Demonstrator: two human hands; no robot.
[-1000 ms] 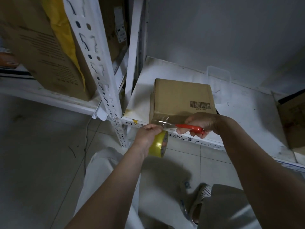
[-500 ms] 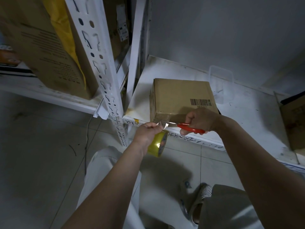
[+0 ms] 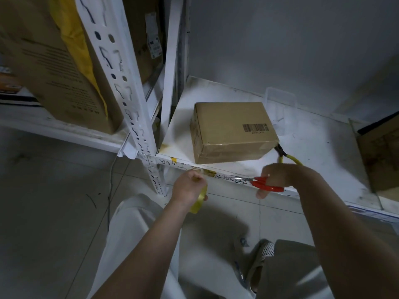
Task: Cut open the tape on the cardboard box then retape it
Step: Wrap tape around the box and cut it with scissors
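A small brown cardboard box [image 3: 232,130] with a barcode on top sits on the white shelf [image 3: 313,152], clear tape across its near side. My left hand [image 3: 189,187] grips a yellowish roll of tape [image 3: 199,200] just below the shelf's front edge, left of the box. My right hand [image 3: 278,175] holds red-handled scissors [image 3: 266,184], their blades pointing left along the shelf edge. Both hands are in front of the box and apart from it.
Yellow-handled pliers [image 3: 287,157] lie behind the box's right corner. A clear plastic container [image 3: 280,106] stands behind the box. An open carton [image 3: 380,156] sits at the right. A perforated white upright [image 3: 127,93] and a large carton [image 3: 54,67] stand left. Tiled floor lies below.
The scissors cut the tape strip free of the roll at the box's near side. Both hands then drew back from the box, left hand down-left with the roll, right hand rightward with the scissors.
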